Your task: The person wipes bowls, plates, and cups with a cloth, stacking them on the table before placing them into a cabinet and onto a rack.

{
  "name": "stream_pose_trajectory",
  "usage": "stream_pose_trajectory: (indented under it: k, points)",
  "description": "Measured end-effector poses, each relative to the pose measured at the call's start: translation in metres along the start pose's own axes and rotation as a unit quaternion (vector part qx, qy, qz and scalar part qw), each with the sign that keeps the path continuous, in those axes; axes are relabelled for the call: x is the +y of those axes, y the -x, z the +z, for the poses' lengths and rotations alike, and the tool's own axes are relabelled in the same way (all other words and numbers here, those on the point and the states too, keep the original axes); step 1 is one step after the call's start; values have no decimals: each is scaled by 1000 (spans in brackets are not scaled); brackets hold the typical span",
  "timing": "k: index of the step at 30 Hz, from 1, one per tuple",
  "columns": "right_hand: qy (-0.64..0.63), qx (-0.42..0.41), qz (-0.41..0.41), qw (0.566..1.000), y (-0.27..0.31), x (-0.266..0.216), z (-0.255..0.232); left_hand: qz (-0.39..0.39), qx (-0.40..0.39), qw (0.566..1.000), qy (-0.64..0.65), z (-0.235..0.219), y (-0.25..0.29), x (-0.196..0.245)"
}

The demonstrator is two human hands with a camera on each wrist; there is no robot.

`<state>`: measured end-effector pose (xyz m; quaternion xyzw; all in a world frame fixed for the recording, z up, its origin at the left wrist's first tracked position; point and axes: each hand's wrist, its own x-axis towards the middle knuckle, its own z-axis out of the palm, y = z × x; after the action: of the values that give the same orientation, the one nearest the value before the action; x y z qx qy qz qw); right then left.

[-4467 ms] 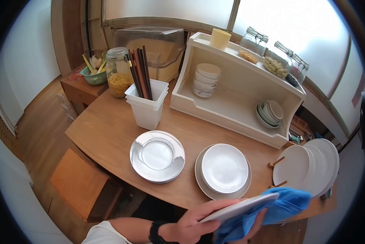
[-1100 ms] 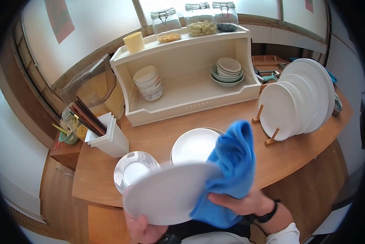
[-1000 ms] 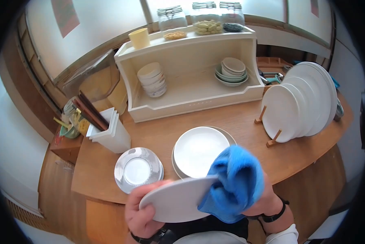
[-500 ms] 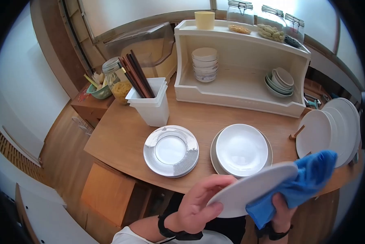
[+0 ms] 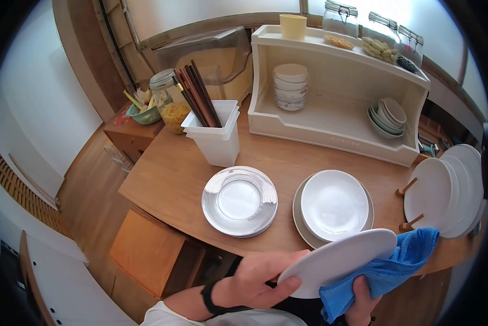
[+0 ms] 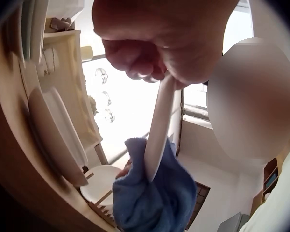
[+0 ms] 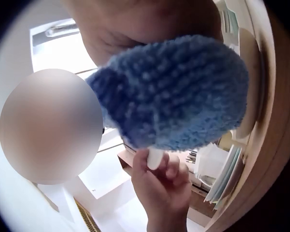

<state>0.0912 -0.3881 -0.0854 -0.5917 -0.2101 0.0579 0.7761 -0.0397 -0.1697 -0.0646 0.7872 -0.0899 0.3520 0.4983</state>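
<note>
In front of the table my left hand [image 5: 260,280] pinches the left edge of a white plate [image 5: 344,258], thumb on the near face. The plate is tilted on edge, and the left wrist view shows its thin rim [image 6: 159,125]. My right hand [image 5: 363,304] grips a blue cloth [image 5: 388,269] that is folded around the plate's right edge. In the right wrist view the fluffy cloth [image 7: 178,92] hides most of the plate and the right fingertips. Just beyond the held plate, a white bowl-like dish [image 5: 333,204] sits on a larger plate [image 5: 303,231].
Silver-ringed plates [image 5: 239,201] are stacked left of the dish. Behind them stands a white container [image 5: 216,144] of chopsticks [image 5: 197,95]. A cream shelf [image 5: 331,136] holds bowls, with jars on top. White plates [image 5: 429,195] stand in a wooden rack [image 5: 409,223] at right.
The head view has swung left since a second ago. Both hands still hold the plate and cloth; the cloth has shifted along the plate's right edge and looks flatter.
</note>
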Motion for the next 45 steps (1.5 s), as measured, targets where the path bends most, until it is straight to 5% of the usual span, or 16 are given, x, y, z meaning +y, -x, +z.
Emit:
stream_pose_trajectory:
  k: [3, 5, 8, 10, 15, 21, 37, 45]
  points:
    - [-5, 29, -2, 1000, 4, 4, -3, -109, -37, 992, -43, -19, 0, 12]
    - [-9, 48, 1, 999, 9, 8, -6, -134, 53, 984, -104, -33, 5, 13]
    - [-13, 80, 6, 997, 17, 13, -12, -227, 240, 943, 49, -58, 0, 9]
    - [-15, 97, 9, 995, 18, 22, -22, -226, 274, 925, 133, -83, -7, -1]
    - [32, 174, -5, 984, 1, 49, -58, -262, 294, 914, 102, -118, -7, -28]
    - [-18, 193, 31, 980, -6, 46, -54, -323, 271, 905, 56, -120, -2, -48]
    - [-4, 152, 13, 988, -6, 46, -56, -314, 253, 913, 66, -113, -2, -64]
    - [-2, 152, -15, 988, -2, 51, -58, -310, 181, 930, -81, -115, -1, -71]
